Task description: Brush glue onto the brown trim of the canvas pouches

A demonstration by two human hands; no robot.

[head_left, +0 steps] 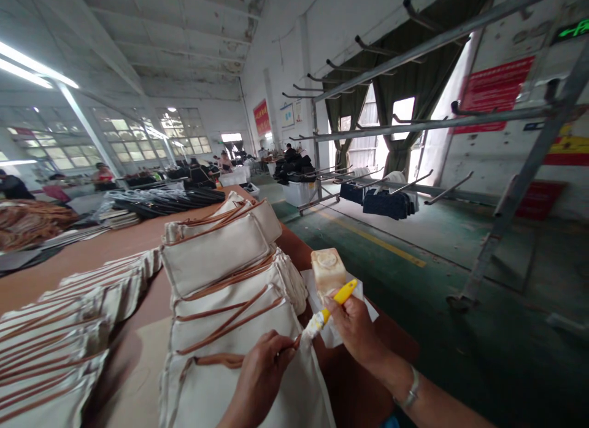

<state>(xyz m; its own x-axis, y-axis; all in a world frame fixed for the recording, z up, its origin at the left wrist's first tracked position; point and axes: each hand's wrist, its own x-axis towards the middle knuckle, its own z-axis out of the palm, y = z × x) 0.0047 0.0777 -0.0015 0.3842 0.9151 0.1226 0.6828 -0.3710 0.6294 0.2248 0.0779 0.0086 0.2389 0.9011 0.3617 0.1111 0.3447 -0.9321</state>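
My right hand (pixel 356 331) is closed around the yellow handle of a brush (pixel 343 293). Its bristle end is coated in something white and points down to the left. My left hand (pixel 264 369) pinches the end of a brown strap (pixel 294 342), close to the bristles; whether they touch I cannot tell. Both hands are over the nearest cream bag (pixel 207 394), which lies on a row of overlapping bags with brown straps. Just beyond my right hand stands a squarish cream container (pixel 328 269) on a white sheet (pixel 369 310) near the table edge.
More cream bags (pixel 50 348) overlap along the left of the brown table (pixel 138 348). Dark wrapped pieces (pixel 170 201) and a brown stack (pixel 32 222) lie farther back. A metal rack with prongs (pixel 488 244) stands at right on the green floor. People work in the distance.
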